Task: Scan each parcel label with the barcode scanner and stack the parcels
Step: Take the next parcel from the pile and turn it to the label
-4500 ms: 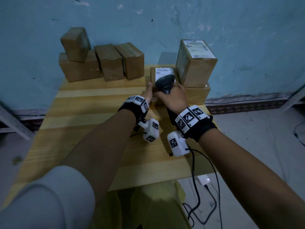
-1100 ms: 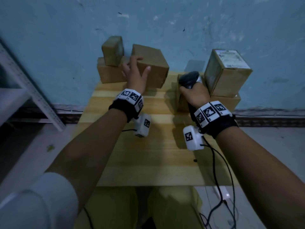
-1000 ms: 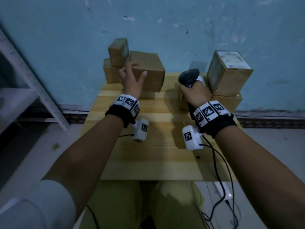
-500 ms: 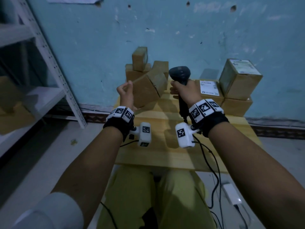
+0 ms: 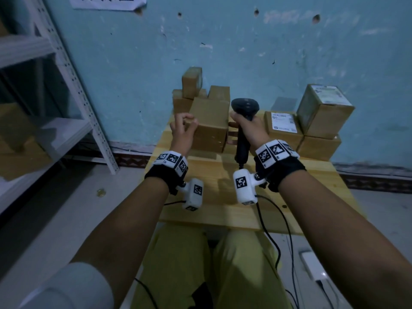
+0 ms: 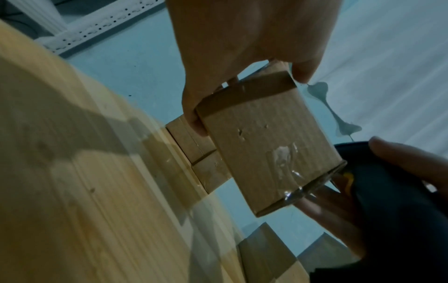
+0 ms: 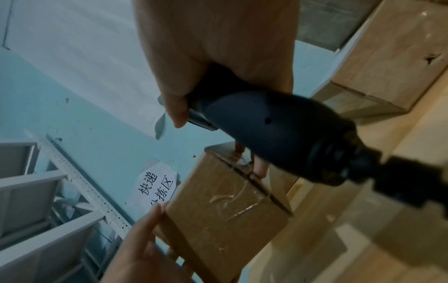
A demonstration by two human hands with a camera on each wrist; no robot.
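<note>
Cardboard parcel [image 5: 209, 126] is held above the table's [image 5: 223, 197] far side, pinched by the left hand [image 5: 181, 132]; just right, the right hand [image 5: 249, 128] grips the upright scanner [image 5: 244, 108], no label showing.

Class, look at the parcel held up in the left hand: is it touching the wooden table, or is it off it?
Apart. In the left wrist view the left hand holds the parcel by its end, with blue wall showing between it and the table.
</note>
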